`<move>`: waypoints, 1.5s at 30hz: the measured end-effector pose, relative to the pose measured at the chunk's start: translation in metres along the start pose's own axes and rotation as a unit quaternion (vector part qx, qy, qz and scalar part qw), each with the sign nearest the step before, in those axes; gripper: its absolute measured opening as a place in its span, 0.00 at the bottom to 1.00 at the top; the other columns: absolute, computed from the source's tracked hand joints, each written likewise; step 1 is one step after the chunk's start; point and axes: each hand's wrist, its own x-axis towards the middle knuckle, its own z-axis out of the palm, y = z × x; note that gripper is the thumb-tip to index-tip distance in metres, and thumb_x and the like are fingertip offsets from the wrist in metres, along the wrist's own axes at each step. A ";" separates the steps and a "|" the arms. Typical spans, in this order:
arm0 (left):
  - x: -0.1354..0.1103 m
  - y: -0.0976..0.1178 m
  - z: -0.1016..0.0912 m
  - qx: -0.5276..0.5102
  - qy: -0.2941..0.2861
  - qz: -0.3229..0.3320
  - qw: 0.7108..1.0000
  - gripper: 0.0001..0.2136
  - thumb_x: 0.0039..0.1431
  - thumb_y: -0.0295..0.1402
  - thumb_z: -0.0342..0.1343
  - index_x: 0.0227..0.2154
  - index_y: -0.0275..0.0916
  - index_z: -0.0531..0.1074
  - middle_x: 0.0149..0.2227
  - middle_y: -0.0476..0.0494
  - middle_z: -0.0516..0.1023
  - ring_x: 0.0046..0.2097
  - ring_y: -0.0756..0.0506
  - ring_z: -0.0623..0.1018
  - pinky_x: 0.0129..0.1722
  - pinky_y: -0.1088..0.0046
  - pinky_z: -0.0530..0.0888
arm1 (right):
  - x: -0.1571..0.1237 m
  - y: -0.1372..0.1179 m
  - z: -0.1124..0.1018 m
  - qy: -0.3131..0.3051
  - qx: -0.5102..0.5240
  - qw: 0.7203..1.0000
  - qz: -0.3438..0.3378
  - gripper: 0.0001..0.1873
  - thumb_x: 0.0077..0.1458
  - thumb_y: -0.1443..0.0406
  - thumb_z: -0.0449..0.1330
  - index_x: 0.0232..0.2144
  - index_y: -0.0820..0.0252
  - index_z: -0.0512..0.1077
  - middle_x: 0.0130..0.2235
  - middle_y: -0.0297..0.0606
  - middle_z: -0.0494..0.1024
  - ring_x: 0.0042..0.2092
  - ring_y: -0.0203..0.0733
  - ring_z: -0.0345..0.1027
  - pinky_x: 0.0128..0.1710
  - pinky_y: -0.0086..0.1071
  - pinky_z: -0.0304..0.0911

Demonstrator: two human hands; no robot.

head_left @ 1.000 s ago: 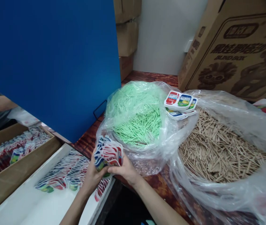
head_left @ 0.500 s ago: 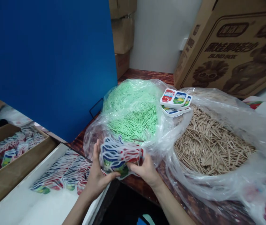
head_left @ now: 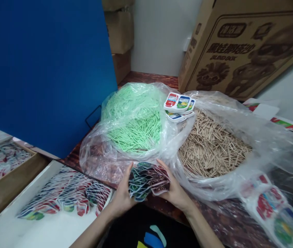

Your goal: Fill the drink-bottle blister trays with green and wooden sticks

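Note:
Between my two hands is a stack of printed cards point(head_left: 149, 181) with wavy edges, green-blue on the left half and dark red on the right. My left hand point(head_left: 124, 193) grips its left side, thumb and fingers around the edge. On the right side my right hand point(head_left: 173, 189) holds it the same way. Just beyond lies a clear plastic bag of thin green sticks point(head_left: 138, 127). To its right, brown sticks point(head_left: 213, 148) fill a second clear bag. Several red, blue and white printed cards point(head_left: 179, 103) rest on the bags where they meet.
At left, a white box point(head_left: 40, 230) holds rows of similar cards, beside a cardboard box point(head_left: 14, 187) with more. A blue panel point(head_left: 45, 69) stands at the back left. A large carton point(head_left: 239, 51) leans at the back right. Loose cards point(head_left: 273, 206) lie at the right.
The view has shifted right. My hands have turned the stack upright, so its edges face me and look darker. My right thumb has moved from the front of the cards to their side.

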 end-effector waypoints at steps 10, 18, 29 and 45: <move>0.012 0.012 0.021 -0.001 0.019 0.086 0.996 0.32 0.50 0.34 0.64 0.58 0.43 0.60 0.57 0.35 0.68 0.58 0.36 0.69 0.59 0.49 0.63 | -0.015 0.012 -0.009 0.067 -0.013 0.996 -0.052 0.34 0.51 0.65 0.64 0.59 0.52 0.60 0.56 0.44 0.69 0.57 0.50 0.64 0.60 0.46 0.56; 0.013 -0.003 0.007 0.045 -0.025 0.067 0.996 0.43 0.43 0.33 0.68 0.62 0.43 0.55 0.61 0.34 0.64 0.61 0.34 0.65 0.61 0.49 0.60 | -0.017 0.009 -0.009 0.026 0.023 0.999 -0.027 0.46 0.44 0.64 0.70 0.62 0.51 0.54 0.61 0.45 0.64 0.60 0.51 0.60 0.61 0.47 0.55; 0.024 0.023 0.011 0.042 0.022 0.113 0.992 0.28 0.48 0.32 0.64 0.54 0.43 0.66 0.54 0.38 0.69 0.57 0.36 0.69 0.58 0.52 0.64 | -0.016 -0.007 0.001 0.100 0.051 0.993 -0.026 0.26 0.50 0.63 0.66 0.52 0.53 0.66 0.51 0.41 0.73 0.51 0.48 0.70 0.53 0.41 0.65; 0.014 0.019 0.012 0.028 0.018 0.052 0.998 0.32 0.50 0.34 0.64 0.58 0.41 0.59 0.54 0.38 0.71 0.55 0.37 0.72 0.56 0.54 0.67 | -0.024 -0.002 0.008 0.101 -0.002 0.994 -0.037 0.25 0.55 0.64 0.62 0.54 0.52 0.64 0.58 0.44 0.67 0.59 0.49 0.62 0.59 0.43 0.59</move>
